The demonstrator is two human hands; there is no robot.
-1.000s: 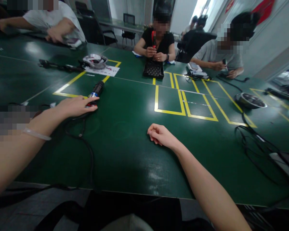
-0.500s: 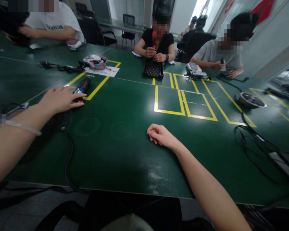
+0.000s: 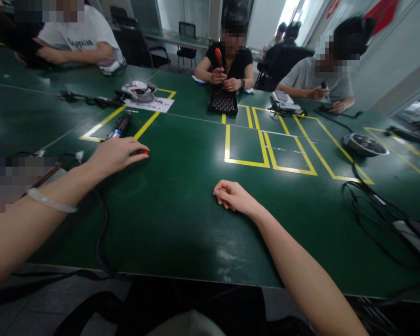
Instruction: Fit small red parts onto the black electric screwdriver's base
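Observation:
My left hand (image 3: pixel 117 154) is over the left part of the green table, palm down. Its thumb and fingers close round a small orange-red thing (image 3: pixel 144 151), mostly hidden by the fingers, so its kind does not show. Just behind that hand lies a black cylinder with a blue and silver band (image 3: pixel 122 125), within a yellow tape outline (image 3: pixel 147 125). Resting on the table near the middle, my right hand (image 3: pixel 231 193) is loosely curled, with nothing visible in it.
A dark cable (image 3: pixel 103 228) runs down the table's left side. Black cables (image 3: pixel 362 210) lie at the right, below a round metal bowl-like thing (image 3: pixel 366 144). Across the table, a person holds a red-handled tool (image 3: pixel 218 57) above a black tray (image 3: pixel 223 112). Other people sit on both sides.
My left hand has moved right and slightly towards me, away from the black cylinder, with the orange-red thing in its fingers. My right hand has stayed still.

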